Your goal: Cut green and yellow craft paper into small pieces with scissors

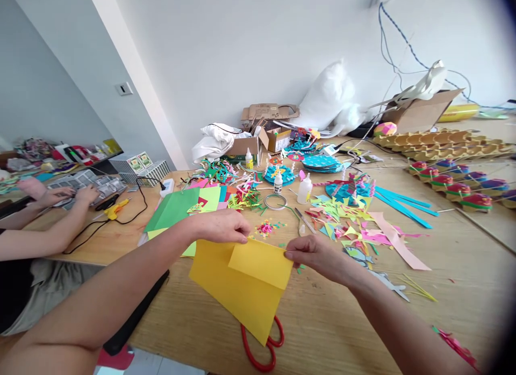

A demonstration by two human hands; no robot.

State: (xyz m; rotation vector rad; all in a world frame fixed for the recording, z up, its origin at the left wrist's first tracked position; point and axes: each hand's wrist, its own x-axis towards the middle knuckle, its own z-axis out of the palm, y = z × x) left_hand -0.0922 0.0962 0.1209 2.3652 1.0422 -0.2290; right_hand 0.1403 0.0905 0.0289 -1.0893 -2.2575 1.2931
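Observation:
A yellow sheet of paper [237, 289] is held up over the front of the table, with a flap folded over along its top edge. My left hand [220, 227] grips that upper edge, fingers closed on it. At the upper right corner, my right hand [312, 254] pinches the paper between thumb and fingers. Red-handled scissors [258, 359] lie beneath the sheet, only their handles showing. Just beyond the paper sits a little heap of bright paper bits [266, 228]. A stack of coloured paper with a green sheet [173, 208] on top is behind my left arm.
Glue bottles [305, 189], a tape roll [276, 202] and paper scraps [342, 216] spread across the table. Painted egg-carton pieces [459, 189] stand at right. On the left, a co-worker's hands [86, 195] work near a yellow glue gun [117, 209] and its black cord.

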